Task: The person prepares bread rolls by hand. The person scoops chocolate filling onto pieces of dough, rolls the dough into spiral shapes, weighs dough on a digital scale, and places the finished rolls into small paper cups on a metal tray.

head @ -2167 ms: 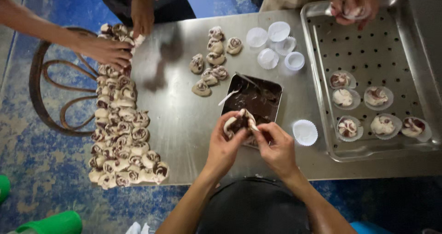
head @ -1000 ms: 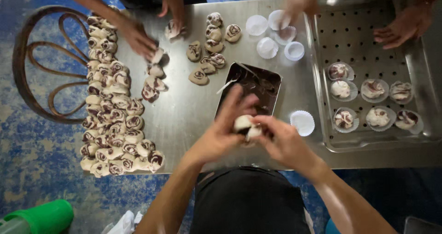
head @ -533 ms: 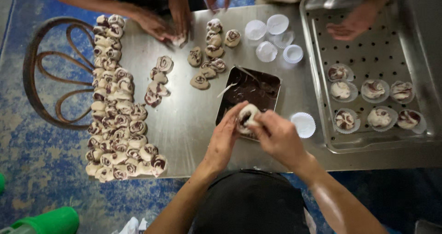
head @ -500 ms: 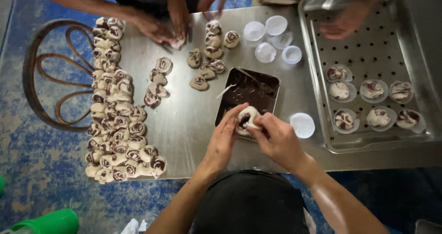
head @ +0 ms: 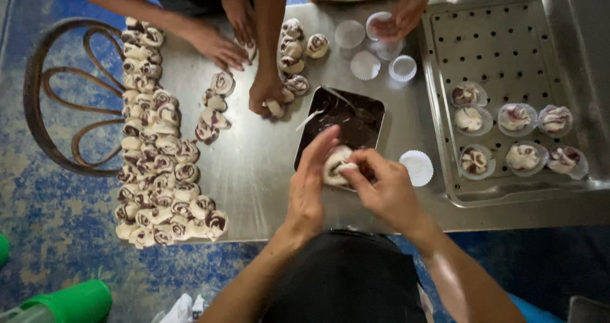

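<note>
1. The steel bench (head: 267, 170) is taking up most of the view, and everything is sitting on it.
2. A big metal tray with holes (head: 508, 43) is lying at the right end of the bench. Seven swirled dough pieces in paper cups (head: 516, 118) are sitting in it.
3. A long pile of swirled dough rolls (head: 159, 164) is lying along the left side of the bench.
4. A dark square pan of chocolate filling (head: 346, 123) is sitting in the middle, just past the person's hands.
5. The left hand (head: 309, 183) is cupping a dough piece (head: 335, 164) over the near edge of the pan, fingers half curled around it.
6. The right hand (head: 387, 189) is pinching the edge of the same dough piece with thumb and fingertips, so both hands are holding it.
7. An empty paper cup (head: 416, 167) is waiting just beside the right hand.
8. To do this well, I think the hands should be pressing softly and pinching the dough shut all around, so no filling is leaking out.
9. Other people's hands (head: 267, 94) are working on rolls at the far side; their bodies are cut off by the top edge.
10. The fingers are hiding most of the dough piece, so I cannot tell if it is closed yet.
</note>
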